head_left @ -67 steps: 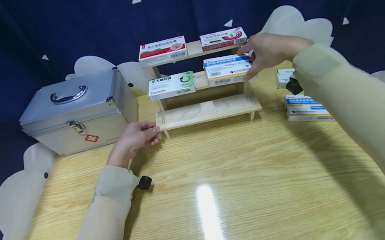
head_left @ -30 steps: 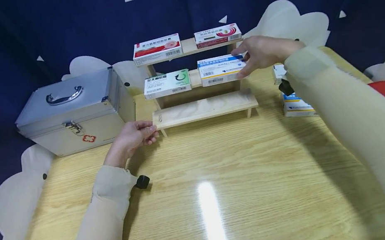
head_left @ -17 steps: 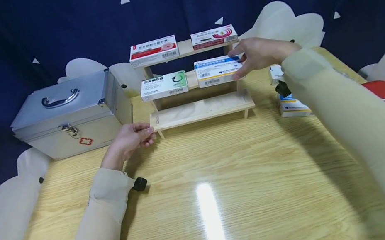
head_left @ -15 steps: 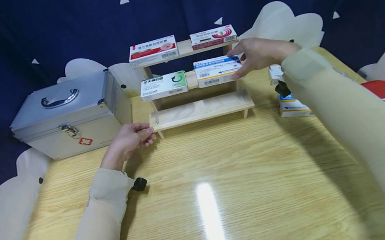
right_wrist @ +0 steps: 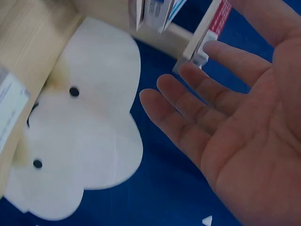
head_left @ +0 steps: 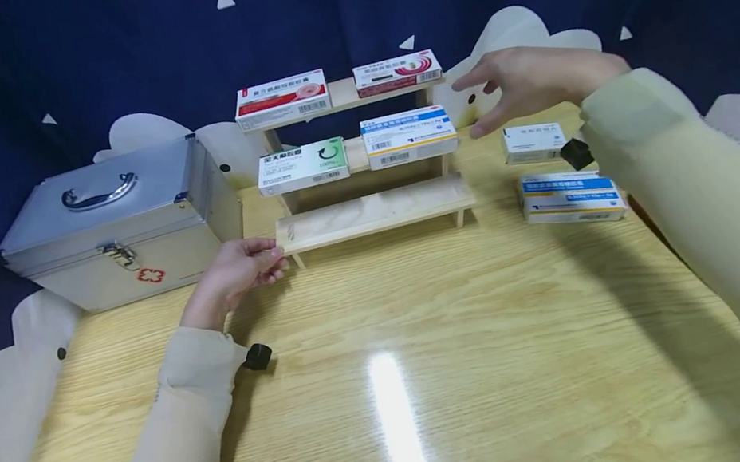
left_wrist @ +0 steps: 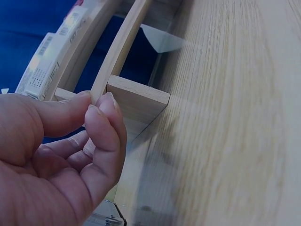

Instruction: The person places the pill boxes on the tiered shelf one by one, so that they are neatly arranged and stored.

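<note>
Just left of the right grip point(head_left: 528, 81), fingers spread and empty, sits a white-and-blue box point(head_left: 409, 137); the left grip point(head_left: 238, 268) pinches the wooden shelf point(head_left: 375, 214).

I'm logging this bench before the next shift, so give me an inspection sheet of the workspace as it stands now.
Surface: wooden table, glossy, with a light glare streak.
Job's things: three-tier wooden rack; two red-and-white boxes on the top tier, green-and-white box and blue-and-white box on the middle tier, bottom tier bare.
Clutter: two more boxes on the table right of the rack; metal first-aid case shut, at left.
Grips: left hand pinches the rack's bottom tier end; right hand open, in the air right of the rack, touching nothing.
Cables: nothing seen.
Surroundings: dark blue backdrop with white triangles; white cloud cut-outs round the table.
</note>
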